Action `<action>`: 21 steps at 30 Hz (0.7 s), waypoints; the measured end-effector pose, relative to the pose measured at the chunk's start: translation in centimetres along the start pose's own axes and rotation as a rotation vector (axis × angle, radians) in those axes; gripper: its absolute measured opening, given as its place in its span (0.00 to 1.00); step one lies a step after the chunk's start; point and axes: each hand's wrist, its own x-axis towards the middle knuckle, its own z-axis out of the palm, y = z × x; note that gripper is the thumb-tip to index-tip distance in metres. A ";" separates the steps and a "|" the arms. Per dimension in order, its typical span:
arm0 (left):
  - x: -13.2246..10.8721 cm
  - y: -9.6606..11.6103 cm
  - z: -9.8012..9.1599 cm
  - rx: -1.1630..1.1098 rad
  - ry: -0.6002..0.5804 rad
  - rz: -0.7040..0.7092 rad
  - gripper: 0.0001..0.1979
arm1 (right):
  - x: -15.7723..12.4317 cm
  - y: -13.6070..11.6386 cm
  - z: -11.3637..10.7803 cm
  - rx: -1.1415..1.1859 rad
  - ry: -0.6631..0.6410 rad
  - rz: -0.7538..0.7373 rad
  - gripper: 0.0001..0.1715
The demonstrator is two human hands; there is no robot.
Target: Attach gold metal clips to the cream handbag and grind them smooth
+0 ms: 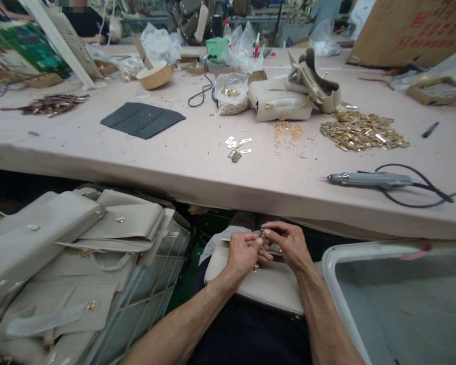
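Note:
A beige handbag lies across my lap, with a gold clasp on its front. Above it my left hand and my right hand meet, fingers pinched together. Between the fingertips is a small gold metal fitting, partly covered by the fingers; its exact kind cannot be made out. Both hands touch it.
A crate of beige bags stands left, a white plastic bin right. On the table lie an electric screwdriver, a pile of gold fittings, metal plates, a black sheet and another beige bag.

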 end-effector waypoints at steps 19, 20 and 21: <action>-0.8 1.9 -1.3 -0.019 -0.150 -0.040 0.21 | 3.9 -1.3 -3.0 0.138 -0.692 -0.012 0.15; -0.8 1.8 -1.4 -0.023 -0.160 -0.043 0.21 | 4.0 -1.4 -3.0 0.141 -0.713 -0.016 0.14; -0.7 1.8 -1.4 -0.025 -0.168 -0.046 0.21 | 4.2 -1.4 -3.0 0.145 -0.732 -0.017 0.14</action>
